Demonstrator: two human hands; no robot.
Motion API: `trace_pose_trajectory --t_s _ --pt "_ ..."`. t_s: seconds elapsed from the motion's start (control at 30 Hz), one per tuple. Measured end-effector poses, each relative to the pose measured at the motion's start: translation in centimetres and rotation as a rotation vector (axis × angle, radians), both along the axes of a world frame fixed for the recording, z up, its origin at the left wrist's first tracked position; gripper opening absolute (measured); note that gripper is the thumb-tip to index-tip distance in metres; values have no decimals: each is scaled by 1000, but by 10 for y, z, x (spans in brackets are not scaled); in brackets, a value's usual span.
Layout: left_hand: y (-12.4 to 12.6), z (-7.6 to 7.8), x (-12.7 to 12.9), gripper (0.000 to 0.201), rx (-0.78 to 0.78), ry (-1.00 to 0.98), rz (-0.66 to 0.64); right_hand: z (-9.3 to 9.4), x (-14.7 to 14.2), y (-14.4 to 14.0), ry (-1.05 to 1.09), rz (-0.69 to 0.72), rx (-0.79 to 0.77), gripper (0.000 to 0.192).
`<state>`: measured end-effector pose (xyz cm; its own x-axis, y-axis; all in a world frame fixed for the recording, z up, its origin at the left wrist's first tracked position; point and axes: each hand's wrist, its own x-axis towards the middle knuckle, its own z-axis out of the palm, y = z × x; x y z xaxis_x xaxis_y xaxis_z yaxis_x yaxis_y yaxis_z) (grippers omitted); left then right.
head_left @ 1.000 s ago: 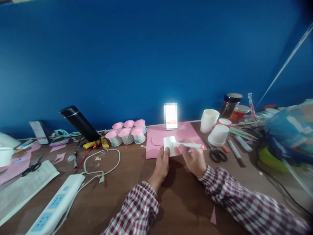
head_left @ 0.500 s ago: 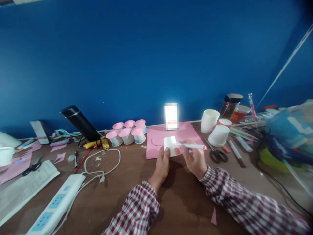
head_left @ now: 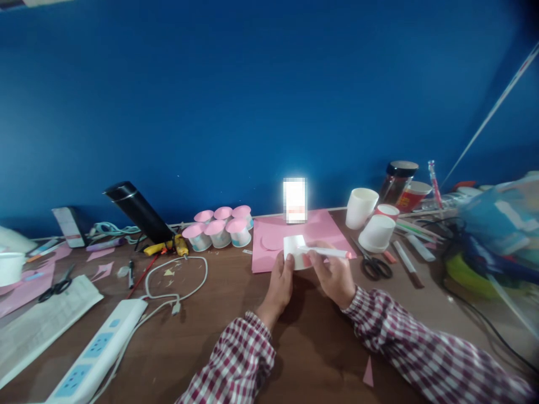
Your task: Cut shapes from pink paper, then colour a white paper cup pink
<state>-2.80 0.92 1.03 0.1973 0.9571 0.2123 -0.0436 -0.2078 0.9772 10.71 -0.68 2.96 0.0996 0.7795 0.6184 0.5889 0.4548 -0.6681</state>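
Note:
My left hand [head_left: 278, 283] is closed on the side of a small white paper cup [head_left: 293, 245], thumb toward me. The cup is held over the front of a pink paper sheet [head_left: 320, 227], and a reddish patch shows low on its right side. In my right hand [head_left: 337, 280] is a white marker [head_left: 330, 252] with a pink end. Its tip points left and meets or nearly meets the cup's wall; I cannot tell which. A pink paper disc [head_left: 272, 241] lies on the sheet, left of the cup.
Several pink-topped cups [head_left: 217, 235] stand left of the sheet. White paper cups [head_left: 361, 207], scissors [head_left: 376, 268] and pens [head_left: 407, 264] are on the right. A power strip [head_left: 96, 348], a cable [head_left: 206, 275] and a black flask [head_left: 138, 210] are on the left. A glowing screen [head_left: 295, 199] stands behind.
The marker has shifted slightly left and down along the cup with my right hand. The cup and my left hand have moved slightly right.

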Motion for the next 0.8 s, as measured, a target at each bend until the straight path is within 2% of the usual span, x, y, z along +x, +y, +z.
trace_pose_trajectory --t_s 0.43,0.6,0.8 --pt "1 -6 0 43 -84 1 3 -2 3 3 -13 -29 -14 21" --pt "2 -8 -1 45 -75 5 15 -2 4 3 7 -23 -9 23" --pt "1 -4 0 45 -29 -2 3 -3 3 2 44 -30 -11 23"
